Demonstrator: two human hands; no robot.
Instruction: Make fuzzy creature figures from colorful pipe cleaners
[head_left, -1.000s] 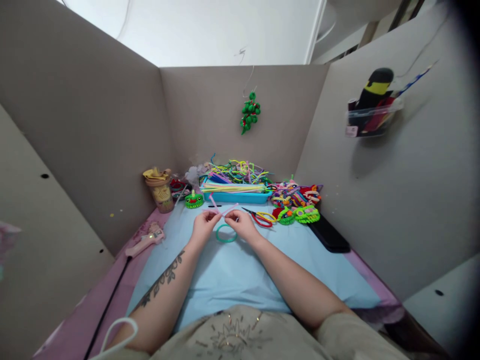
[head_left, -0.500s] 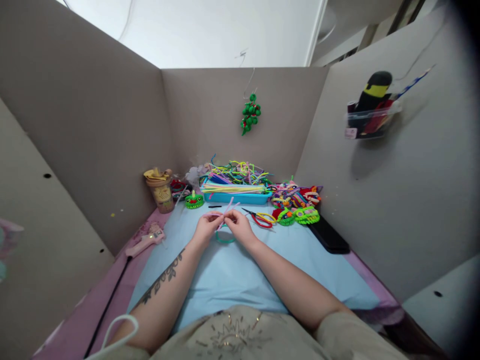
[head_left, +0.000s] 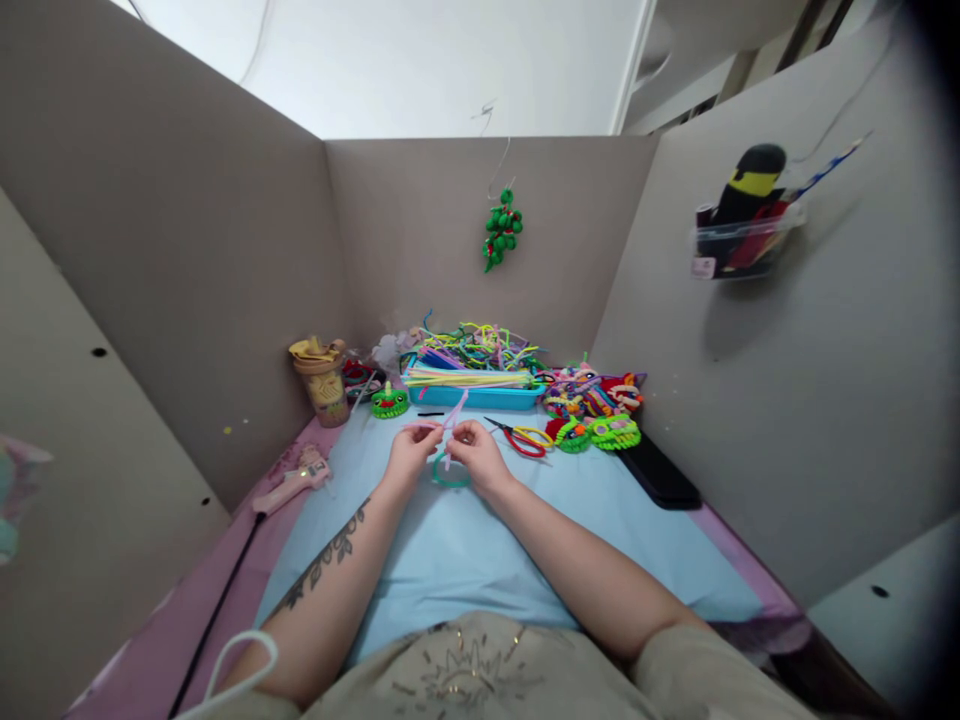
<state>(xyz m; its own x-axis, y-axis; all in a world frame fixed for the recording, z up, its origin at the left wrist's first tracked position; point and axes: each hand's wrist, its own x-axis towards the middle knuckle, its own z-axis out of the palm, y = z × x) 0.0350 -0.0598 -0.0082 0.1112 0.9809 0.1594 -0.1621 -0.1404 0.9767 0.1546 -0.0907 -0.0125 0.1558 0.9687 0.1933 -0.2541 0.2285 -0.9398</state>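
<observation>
My left hand point(head_left: 412, 452) and my right hand point(head_left: 475, 453) meet over the light blue mat point(head_left: 465, 550), both pinching a thin pink pipe cleaner point(head_left: 453, 412) that stands nearly upright between the fingertips. A teal pipe-cleaner ring point(head_left: 450, 476) lies on the mat just under and between the two hands, partly hidden by them.
A blue tray of coloured pipe cleaners point(head_left: 475, 388) sits at the back. Red and yellow scissors point(head_left: 519, 436) lie right of my hands, beside finished pipe-cleaner figures point(head_left: 592, 405) and a black phone point(head_left: 658, 472). A pink glue gun point(head_left: 291, 481), a cup point(head_left: 322, 379) and a green figure point(head_left: 389, 402) sit left. Cardboard walls enclose the desk.
The pink pipe cleaner has swung from a slanted lie to nearly upright, and my two hands have closed in toward each other over the teal ring.
</observation>
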